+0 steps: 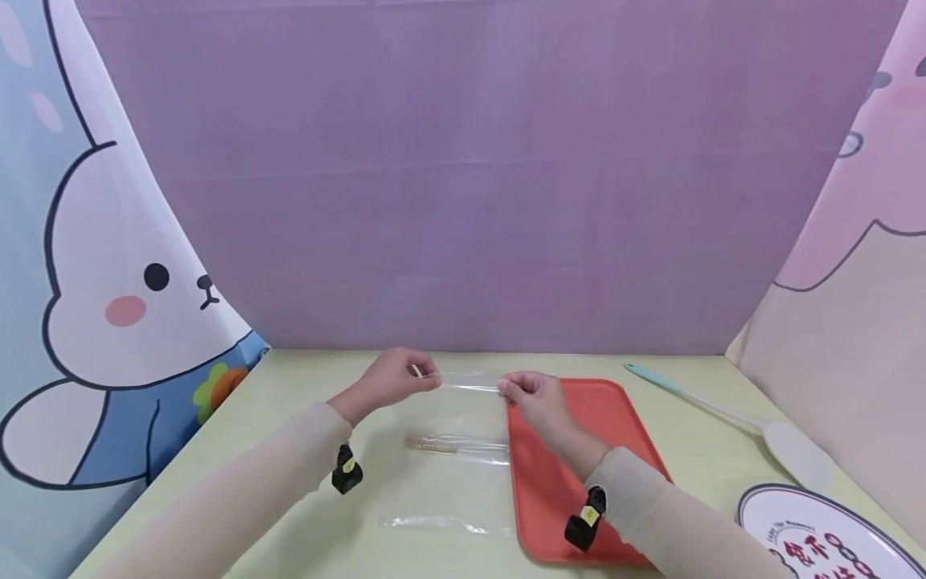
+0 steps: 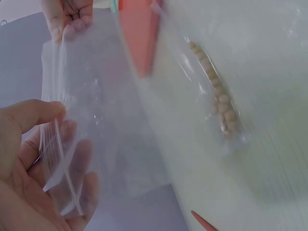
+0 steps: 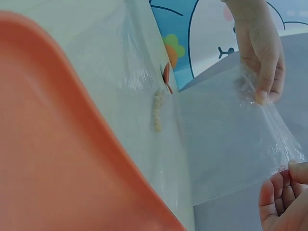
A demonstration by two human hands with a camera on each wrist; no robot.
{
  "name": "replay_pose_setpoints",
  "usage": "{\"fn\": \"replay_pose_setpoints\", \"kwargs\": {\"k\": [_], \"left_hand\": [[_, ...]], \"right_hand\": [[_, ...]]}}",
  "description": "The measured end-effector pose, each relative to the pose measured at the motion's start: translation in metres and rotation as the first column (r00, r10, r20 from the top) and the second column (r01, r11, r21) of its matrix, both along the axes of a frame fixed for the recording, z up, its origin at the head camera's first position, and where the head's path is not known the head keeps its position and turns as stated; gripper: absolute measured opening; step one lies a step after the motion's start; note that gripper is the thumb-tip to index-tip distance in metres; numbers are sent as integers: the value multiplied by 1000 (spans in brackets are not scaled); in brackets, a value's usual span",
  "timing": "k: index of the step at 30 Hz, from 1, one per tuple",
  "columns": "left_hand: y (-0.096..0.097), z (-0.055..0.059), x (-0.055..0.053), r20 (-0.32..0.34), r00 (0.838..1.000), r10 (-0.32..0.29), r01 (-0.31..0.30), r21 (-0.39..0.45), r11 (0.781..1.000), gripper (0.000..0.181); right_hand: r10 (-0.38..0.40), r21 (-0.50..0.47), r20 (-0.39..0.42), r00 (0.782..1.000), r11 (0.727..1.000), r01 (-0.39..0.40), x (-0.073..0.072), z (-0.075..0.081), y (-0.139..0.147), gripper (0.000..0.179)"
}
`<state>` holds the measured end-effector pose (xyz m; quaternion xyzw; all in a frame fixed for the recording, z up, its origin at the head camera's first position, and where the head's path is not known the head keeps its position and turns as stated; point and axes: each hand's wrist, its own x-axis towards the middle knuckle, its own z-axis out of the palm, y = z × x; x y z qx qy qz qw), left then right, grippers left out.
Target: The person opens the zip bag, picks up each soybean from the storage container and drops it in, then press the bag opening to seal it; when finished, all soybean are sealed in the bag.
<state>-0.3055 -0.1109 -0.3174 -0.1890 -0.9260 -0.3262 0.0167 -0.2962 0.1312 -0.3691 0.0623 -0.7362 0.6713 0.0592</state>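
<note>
A clear zip bag [image 1: 470,414] is stretched between my hands. My left hand [image 1: 396,376] pinches its top edge on the left between thumb and fingers; the zip strip [image 2: 65,163] runs past the fingers in the left wrist view. The other end of that edge is in the pinch of my right hand [image 1: 538,398]. Small round beige pieces, like beans [image 2: 221,98], lie in a row inside clear film lower down, near the table top. More glossy film reaches toward me over the table; whether it is the same bag I cannot tell.
A red-orange tray [image 1: 593,482] lies under and beside my right forearm. Farther right is a spatula [image 1: 799,454] with a pale green handle, and a white plate [image 1: 832,523] with red print. A pointed orange thing [image 3: 166,77] stands near the table's left edge, its kind unclear.
</note>
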Motion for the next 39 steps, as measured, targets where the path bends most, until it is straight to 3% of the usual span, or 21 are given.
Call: {"fn": "replay_pose_setpoints", "kwargs": {"k": [4,14,21,31,35,39], "left_hand": [[-9,-1,-1,4,1000,21,-21,-4,1000,9],[-29,-2,6,107,990,97,-107,91,990,10],[-44,-7,7,27,996,89,-90,59,994,9],[-56,-10,5,4,994,111,-111,67,992,6],[-59,-12,7,14,995,96,-97,121,988,9],[-58,-15,10,97,994,39,-63,262,963,10]], "right_hand": [[-16,3,-4,1000,1000,16,-1,-1,0,15],[-43,10,4,999,999,43,-3,-1,3,15],[-41,13,30,999,999,40,-2,-1,5,19],[-35,35,26,999,999,34,-1,0,6,20],[-24,42,20,1000,999,23,-1,1,6,19],[42,5,32,999,999,-42,-2,3,7,19]]}}
